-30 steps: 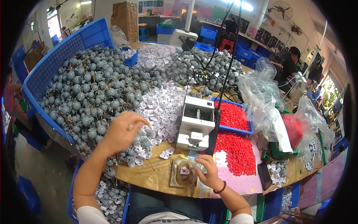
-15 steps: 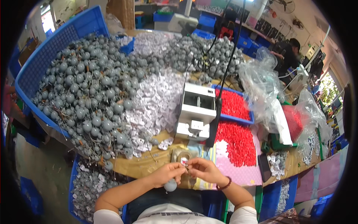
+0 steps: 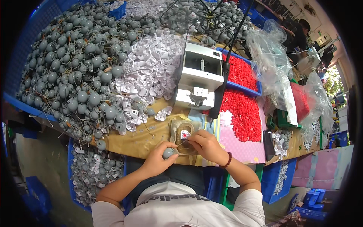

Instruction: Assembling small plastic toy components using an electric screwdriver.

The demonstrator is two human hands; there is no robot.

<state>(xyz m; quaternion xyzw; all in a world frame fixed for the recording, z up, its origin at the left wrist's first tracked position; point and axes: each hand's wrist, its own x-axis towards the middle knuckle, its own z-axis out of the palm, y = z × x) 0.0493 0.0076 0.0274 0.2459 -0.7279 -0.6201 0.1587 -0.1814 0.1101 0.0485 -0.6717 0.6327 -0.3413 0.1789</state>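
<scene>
My left hand [image 3: 160, 157] is closed around a grey ball [image 3: 168, 153], holding it at the table's front edge. A thin wire [image 3: 182, 143] runs from the ball toward my right hand [image 3: 206, 146], whose fingertips are pinched at its far end. Just beyond my fingers sits a brownish block with an oval ring [image 3: 191, 129], lying on the cloth. Inside the ring is a small white plastic piece [image 3: 184, 135] with a red spot at its middle. My fingers hide the near part of the block.
A white machine [image 3: 199, 81] with a black cord stands beyond the block. Left lie heaps of grey balls [image 3: 72, 90] and white plastic pieces [image 3: 151, 68]. Right are red parts [image 3: 244, 117], a blue tray [image 3: 254, 92] and plastic bags [image 3: 270, 56]. A person [image 3: 297, 32] works at the back right.
My view has tilted downward. My hands, close together before, have moved slightly apart. The ball hung below my left hand and now sits between its fingers, with the wire stretched toward my right.
</scene>
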